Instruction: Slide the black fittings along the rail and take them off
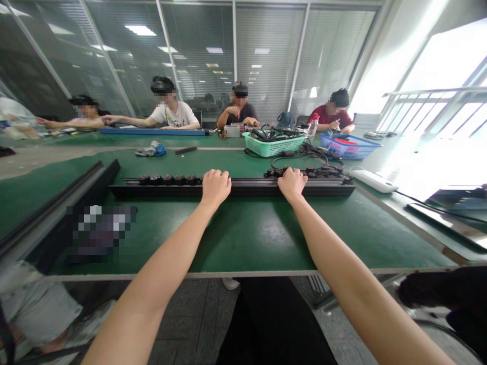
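Observation:
A long black channel (253, 190) lies crosswise on the green table in front of me. My left hand (216, 187) is closed over it near the middle, fingers curled over the far side. Farther right, my right hand (292, 183) grips the same channel, its fingertips partly hidden behind it. To the left of my left hand, several small round black parts (167, 180) sit in a row along the channel's far side. More dark parts (319, 173) with cables cluster beside and beyond my right hand.
Beyond the channel stand a green basket (274, 148) of cables and a blue basket (352, 148). More long black channels (85, 203) lie at left, near a blurred dark item (101, 233). A white strip (375, 181) lies at right. Several people work across the table.

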`<state>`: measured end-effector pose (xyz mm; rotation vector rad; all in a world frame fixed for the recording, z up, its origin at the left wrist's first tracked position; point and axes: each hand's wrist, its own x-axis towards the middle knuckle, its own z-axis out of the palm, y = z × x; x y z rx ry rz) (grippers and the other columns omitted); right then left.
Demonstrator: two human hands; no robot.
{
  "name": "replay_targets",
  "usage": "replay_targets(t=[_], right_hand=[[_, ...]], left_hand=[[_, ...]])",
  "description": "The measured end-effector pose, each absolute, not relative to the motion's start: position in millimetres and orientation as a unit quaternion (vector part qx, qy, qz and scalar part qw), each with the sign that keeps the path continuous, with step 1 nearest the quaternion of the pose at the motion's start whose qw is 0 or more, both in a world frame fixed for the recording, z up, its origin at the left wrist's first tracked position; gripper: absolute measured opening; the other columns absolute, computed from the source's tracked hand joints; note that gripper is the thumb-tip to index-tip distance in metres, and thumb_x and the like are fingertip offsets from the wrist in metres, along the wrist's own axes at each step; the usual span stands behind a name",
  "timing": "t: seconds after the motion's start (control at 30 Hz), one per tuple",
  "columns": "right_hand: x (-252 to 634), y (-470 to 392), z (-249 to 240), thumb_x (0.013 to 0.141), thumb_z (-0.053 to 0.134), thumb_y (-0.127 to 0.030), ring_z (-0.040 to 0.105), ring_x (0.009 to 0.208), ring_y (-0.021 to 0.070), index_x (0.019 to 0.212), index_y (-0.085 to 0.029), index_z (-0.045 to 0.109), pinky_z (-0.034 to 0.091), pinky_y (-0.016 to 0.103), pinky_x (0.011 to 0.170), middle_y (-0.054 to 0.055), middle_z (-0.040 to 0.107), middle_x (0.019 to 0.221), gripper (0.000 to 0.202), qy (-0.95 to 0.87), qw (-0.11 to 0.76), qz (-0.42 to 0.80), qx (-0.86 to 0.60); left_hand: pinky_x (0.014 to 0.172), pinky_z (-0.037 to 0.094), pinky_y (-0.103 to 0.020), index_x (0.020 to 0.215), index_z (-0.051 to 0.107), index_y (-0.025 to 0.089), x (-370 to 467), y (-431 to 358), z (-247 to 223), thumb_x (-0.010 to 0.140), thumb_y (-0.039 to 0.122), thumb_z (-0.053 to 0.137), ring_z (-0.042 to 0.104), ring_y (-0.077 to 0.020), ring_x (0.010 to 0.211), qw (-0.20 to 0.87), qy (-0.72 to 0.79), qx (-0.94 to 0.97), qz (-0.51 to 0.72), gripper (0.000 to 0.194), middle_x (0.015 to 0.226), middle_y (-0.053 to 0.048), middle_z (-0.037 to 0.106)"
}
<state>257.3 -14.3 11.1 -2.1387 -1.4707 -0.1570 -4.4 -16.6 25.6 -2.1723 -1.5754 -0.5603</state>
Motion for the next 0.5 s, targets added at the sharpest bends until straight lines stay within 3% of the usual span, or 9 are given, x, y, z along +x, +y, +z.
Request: replay_targets(t=[0.5], right_hand=[[260.7,-8.7,8.2,0.09,0.048,-0.02,0.055,0.123,0.0403,0.119,-0.012,0.071,0.034,0.055,0.104,0.026,0.06,0.131,0.038,-0.526,0.277,-0.037,-0.803]], left_hand=[[0.097,0.043,-0.046,0.112,0.073,0.017,-3.9,-18.4,27.0,0.103,0.026,0.042,0.06,-0.034,0.112,0.192,-0.562,-0.778,-0.205,0.033,0.109,-0.018,0.071]])
